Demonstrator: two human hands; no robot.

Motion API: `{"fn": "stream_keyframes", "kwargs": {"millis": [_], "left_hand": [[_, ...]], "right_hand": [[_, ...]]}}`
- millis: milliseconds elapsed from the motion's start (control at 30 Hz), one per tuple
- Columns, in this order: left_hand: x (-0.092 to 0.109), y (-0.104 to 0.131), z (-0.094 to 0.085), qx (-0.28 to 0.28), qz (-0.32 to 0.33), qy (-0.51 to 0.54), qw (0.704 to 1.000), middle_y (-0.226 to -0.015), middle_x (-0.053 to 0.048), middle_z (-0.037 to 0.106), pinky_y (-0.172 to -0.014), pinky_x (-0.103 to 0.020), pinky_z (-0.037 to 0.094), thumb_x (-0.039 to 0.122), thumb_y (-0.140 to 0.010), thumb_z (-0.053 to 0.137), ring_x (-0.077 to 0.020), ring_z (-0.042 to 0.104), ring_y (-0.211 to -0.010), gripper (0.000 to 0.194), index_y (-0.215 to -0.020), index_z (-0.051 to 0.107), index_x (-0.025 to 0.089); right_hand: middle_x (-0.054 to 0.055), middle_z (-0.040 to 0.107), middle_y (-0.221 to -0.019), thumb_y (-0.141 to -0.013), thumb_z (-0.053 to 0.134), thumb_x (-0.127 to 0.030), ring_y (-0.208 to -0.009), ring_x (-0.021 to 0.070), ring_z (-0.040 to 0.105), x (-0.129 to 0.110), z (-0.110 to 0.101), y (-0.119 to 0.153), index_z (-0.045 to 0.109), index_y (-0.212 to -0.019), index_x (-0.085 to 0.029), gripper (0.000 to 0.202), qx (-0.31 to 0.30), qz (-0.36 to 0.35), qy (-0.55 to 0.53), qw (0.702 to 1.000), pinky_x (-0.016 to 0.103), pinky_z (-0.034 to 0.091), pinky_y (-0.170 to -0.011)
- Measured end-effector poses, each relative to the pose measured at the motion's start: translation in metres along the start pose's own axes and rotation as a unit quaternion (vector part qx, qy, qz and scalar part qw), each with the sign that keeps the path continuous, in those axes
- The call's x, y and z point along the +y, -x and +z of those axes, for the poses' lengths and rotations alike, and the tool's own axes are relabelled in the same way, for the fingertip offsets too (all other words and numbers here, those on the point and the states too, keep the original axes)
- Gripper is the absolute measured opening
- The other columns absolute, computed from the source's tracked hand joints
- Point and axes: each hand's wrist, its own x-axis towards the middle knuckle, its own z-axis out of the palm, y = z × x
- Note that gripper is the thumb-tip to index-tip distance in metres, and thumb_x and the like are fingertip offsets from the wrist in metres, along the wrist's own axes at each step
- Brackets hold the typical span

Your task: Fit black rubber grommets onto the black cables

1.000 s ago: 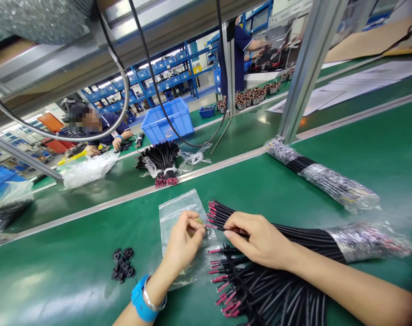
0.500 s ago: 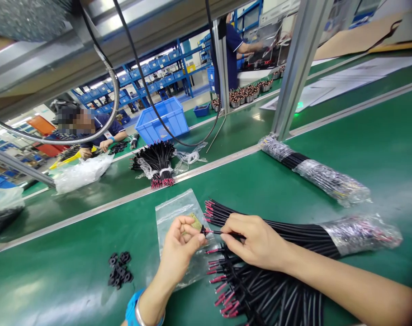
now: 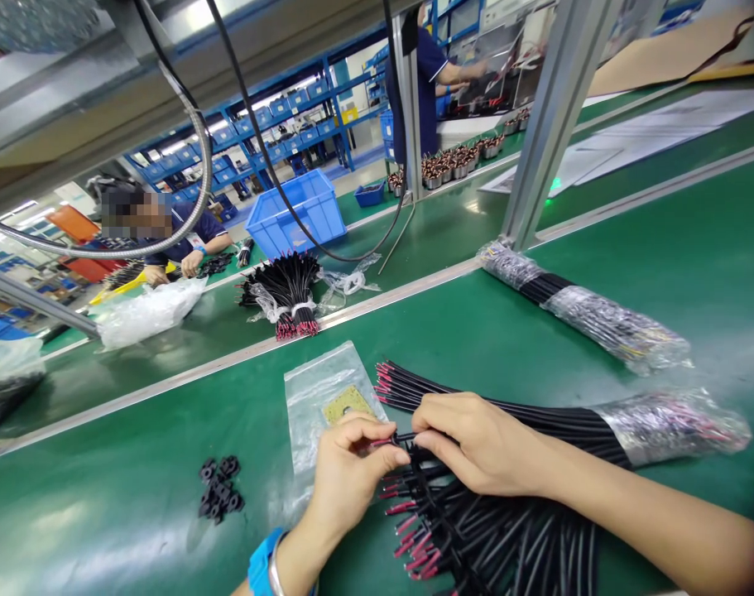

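My right hand (image 3: 485, 447) pinches a black cable (image 3: 405, 437) a short way behind its red-wired end. At that end, my left hand (image 3: 355, 472) closes thumb and fingers around a small black grommet on the cable; the fingers partly cover it. Under and beside my right hand lies a fanned pile of black cables (image 3: 513, 538) with red ends, several with black grommets on them. Behind it stretches a straighter cable bundle (image 3: 550, 422), partly wrapped in plastic. Loose black grommets (image 3: 220, 490) form a small heap left of my left hand.
A clear zip bag (image 3: 305, 397) with a yellowish board (image 3: 350, 404) lies behind my left hand. Farther right rests another wrapped cable bundle (image 3: 588, 310). Beyond the metal rail (image 3: 228, 370) are tied cables (image 3: 293, 290), a blue bin (image 3: 297, 217) and two people working.
My left hand has moved right, bringing the grommet farther along the cable, past the red wire end onto the black sheath. The yellowish board is more exposed. My right hand still grips the cable.
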Motion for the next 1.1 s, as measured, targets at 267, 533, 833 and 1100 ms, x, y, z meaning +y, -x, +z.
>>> {"fn": "stream_keyframes", "kwargs": {"millis": [267,533,833,1100], "left_hand": [[0.001,0.004,0.014,-0.027,0.057,-0.090,0.994,-0.072,-0.004,0.069,-0.066,-0.029,0.049,0.031,-0.062,0.083,-0.0177,0.063,-0.068,0.018,-0.072,0.074,0.019],[0.005,0.005,0.009,-0.061,0.030,-0.123,0.990,-0.074,-0.004,0.067,-0.068,-0.030,0.049,0.028,-0.065,0.081,-0.0179,0.061,-0.071,0.018,-0.079,0.074,0.019],[0.017,0.011,-0.008,-0.143,-0.027,-0.042,0.988,-0.083,-0.005,0.071,-0.072,-0.027,0.053,0.012,-0.072,0.068,-0.0149,0.065,-0.074,0.025,-0.096,0.063,0.017],[0.043,0.011,-0.032,-0.251,0.012,-0.214,0.944,-0.076,-0.002,0.073,-0.062,-0.023,0.048,0.017,-0.079,0.059,-0.0146,0.063,-0.066,0.014,-0.085,0.071,0.020]], "right_hand": [[0.002,0.057,-0.070,-0.090,0.040,-0.014,-0.063,0.0134,0.050,-0.001,0.000,-0.002,0.056,-0.076,-0.017,0.021,-0.022,0.005,-0.042,0.999,0.025,0.039,-0.061],[0.000,0.061,-0.067,-0.087,0.049,-0.016,-0.061,0.0121,0.054,-0.001,-0.005,-0.006,0.060,-0.073,-0.017,0.018,-0.047,0.052,-0.082,0.994,0.023,0.040,-0.061],[0.000,0.062,-0.068,-0.086,0.053,-0.020,-0.062,0.0120,0.055,-0.006,-0.012,-0.006,0.063,-0.075,-0.017,0.015,-0.084,0.042,-0.098,0.991,0.022,0.042,-0.061],[0.005,0.064,-0.084,-0.089,0.050,-0.015,-0.078,0.0192,0.062,0.009,0.011,-0.004,0.064,-0.090,-0.017,0.014,-0.036,0.109,0.171,0.979,0.029,0.046,-0.070]]}}
